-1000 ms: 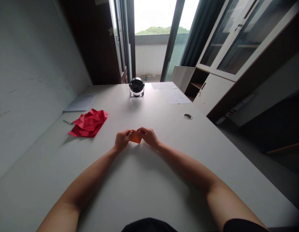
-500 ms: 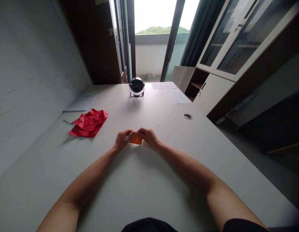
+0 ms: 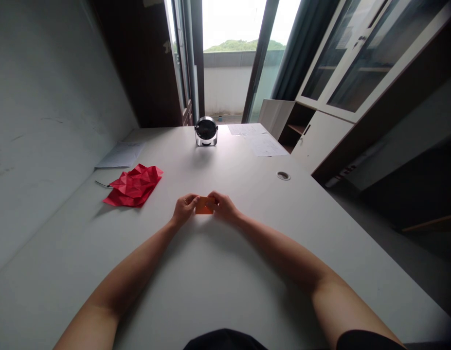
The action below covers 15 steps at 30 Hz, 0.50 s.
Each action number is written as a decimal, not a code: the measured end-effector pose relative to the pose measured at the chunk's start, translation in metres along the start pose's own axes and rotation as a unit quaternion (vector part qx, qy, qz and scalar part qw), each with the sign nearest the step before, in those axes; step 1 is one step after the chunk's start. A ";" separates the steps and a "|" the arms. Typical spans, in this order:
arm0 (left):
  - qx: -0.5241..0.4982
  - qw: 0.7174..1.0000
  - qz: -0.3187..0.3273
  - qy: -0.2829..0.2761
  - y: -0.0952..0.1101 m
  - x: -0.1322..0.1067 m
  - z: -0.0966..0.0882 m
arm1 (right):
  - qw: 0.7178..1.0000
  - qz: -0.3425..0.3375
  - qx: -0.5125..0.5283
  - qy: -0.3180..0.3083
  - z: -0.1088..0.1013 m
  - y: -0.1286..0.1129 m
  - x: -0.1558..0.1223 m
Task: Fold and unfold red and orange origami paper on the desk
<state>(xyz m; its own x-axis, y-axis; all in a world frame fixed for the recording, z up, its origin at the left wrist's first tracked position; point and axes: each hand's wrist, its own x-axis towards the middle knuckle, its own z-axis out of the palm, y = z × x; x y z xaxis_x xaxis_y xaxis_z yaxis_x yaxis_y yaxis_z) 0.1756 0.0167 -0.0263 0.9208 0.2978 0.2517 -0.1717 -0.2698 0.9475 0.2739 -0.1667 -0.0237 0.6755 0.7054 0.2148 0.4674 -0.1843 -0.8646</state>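
Observation:
Between my two hands is a small folded piece of orange paper [image 3: 202, 206], its face toward me and its lower edge nearly level. My left hand [image 3: 184, 208] pinches its left side, thumb near the upper corner. At the right side my right hand [image 3: 223, 206] grips it, with thumb and finger reaching over the front face. Fingers behind the paper are hidden. To the left on the white table [image 3: 210, 282] lies a creased sheet of red paper [image 3: 135, 185], crumpled into ridges.
A round black device on a silver stand [image 3: 206, 131] is at the far edge. Printed sheets [image 3: 267, 145] lie at the back right, more papers [image 3: 121, 154] by the left wall. A cable hole [image 3: 283, 176] is on the right. A thin dark cord [image 3: 102, 184] pokes out beside the red paper.
The orange paper has turned from a tilted position to nearly level, and its lower edge has risen a little. My right thumb has shifted further onto its front. The red paper has stayed put.

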 end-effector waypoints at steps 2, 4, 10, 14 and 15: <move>-0.004 1.000 0.000 -0.009 0.000 0.000 0.001 | 1.000 -0.001 0.001 -0.001 -0.001 -0.002 0.000; 0.002 1.000 0.001 -0.010 0.001 -0.001 0.002 | 1.000 0.003 0.006 0.005 -0.002 -0.003 0.000; 0.064 0.998 0.009 -0.020 0.004 -0.003 0.001 | 0.999 0.012 0.011 0.030 -0.003 0.000 0.002; 0.131 0.991 0.023 -0.025 0.008 -0.005 -0.001 | 1.000 0.008 0.015 0.026 -0.002 0.002 0.002; 0.142 0.989 0.025 -0.027 0.010 -0.005 -0.001 | 1.000 0.007 0.017 0.024 -0.002 0.002 0.002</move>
<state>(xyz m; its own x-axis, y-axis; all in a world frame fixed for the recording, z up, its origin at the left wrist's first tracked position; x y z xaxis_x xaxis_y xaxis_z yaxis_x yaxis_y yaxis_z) 0.1689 0.0138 -0.0180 0.9325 0.2302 0.2783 -0.1190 -0.5317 0.8385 0.2772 -0.1668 -0.0246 0.7085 0.6696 0.2230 0.4389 -0.1707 -0.8822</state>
